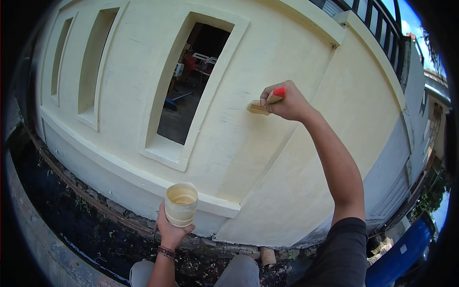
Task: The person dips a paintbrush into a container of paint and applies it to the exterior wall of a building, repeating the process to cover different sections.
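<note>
My right hand [289,103] is closed round the handle of a paintbrush [258,107], whose red-tipped wooden end sticks up past my fingers. The bristles are at the cream wall [258,62], right of the nearest window opening. Below the brush a slightly darker cream band runs down the wall. My left hand [172,228] grips a paint-smeared plastic cup [181,204] low in front of me, its open top facing up. Cream paint coats the inside of the cup.
A narrow window opening [193,81] with a raised frame shows a dim room with chairs. Along the wall's base runs a dark ditch [110,244] with rubble and a short pipe [267,257]. A blue barrel [400,253] stands at lower right. Black railings [377,24] top the wall.
</note>
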Available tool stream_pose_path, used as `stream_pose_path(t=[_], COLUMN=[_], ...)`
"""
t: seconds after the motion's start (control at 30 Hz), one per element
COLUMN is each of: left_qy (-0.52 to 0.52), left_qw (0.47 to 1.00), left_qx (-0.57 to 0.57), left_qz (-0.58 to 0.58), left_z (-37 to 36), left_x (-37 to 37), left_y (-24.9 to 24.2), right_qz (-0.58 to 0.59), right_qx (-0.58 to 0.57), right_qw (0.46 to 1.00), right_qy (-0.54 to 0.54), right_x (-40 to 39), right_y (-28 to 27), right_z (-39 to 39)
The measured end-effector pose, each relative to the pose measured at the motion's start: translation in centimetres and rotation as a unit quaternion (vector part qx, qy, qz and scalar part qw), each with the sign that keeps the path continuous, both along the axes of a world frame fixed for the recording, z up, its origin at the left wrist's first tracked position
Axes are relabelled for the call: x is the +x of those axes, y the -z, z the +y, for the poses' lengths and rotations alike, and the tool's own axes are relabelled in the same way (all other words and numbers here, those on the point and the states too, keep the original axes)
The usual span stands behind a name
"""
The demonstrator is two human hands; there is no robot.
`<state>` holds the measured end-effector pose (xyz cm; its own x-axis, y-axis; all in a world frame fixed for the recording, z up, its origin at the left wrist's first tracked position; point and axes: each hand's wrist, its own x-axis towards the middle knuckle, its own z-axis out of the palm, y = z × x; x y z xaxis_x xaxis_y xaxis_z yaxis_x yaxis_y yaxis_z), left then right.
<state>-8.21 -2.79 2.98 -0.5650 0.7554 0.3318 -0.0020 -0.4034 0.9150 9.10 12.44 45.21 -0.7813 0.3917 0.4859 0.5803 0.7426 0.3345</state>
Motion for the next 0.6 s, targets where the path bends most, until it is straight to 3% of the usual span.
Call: stream_pose_path(t=[0.03, 0.2, 0.27, 0.33, 0.4, 0.47, 0.53, 0.6], left_qy=[0.0, -0.015, -0.01, -0.003, 0.0, -0.004, -0.011, -0.01], left_qw=[1.0, 0.999, 0.999, 1.0, 1.0, 1.0, 1.0, 1.0], left_qx=[0.0, -0.001, -0.01, -0.015, 0.003, -0.004, -0.006, -0.013], left_qz=[0.002, 0.028, 0.029, 0.025, 0.016, 0.018, 0.025, 0.009], left_z=[0.0, -0.3, -0.6, -0.6, -0.6, -0.9, -1.0, -1.2], left_x=[0.0, 0.0, -0.1, 0.0, -0.3, -0.6, -0.9, -1.0], left_y=[0.1, -0.1, -0.2, -0.1, 0.4, 0.5, 0.1, -0.3], right_qz=[0.096, 0.287, 0.214, 0.147, 0.015, -0.09, -0.162, 0.021], right_qx=[-0.109, 0.152, 0.375, 0.354, 0.377, 0.292, 0.09, -0.147], right_qw=[0.989, 0.942, 0.897, 0.916, 0.924, 0.952, 0.983, 0.987], right_qy=[0.012, -0.09, -0.098, -0.114, -0.06, -0.022, 0.01, 0.056], right_x=[-0.4, 0.2, 0.2, 0.3, 0.7, 0.5, -0.2, -1.0], right_y=[-1.9, -13.4, -13.3, -9.6, -2.5, 5.3, 7.8, 3.9], right_z=[0.3, 3.0, 3.6, 4.5, 5.8, 4.2, 0.5, -0.9])
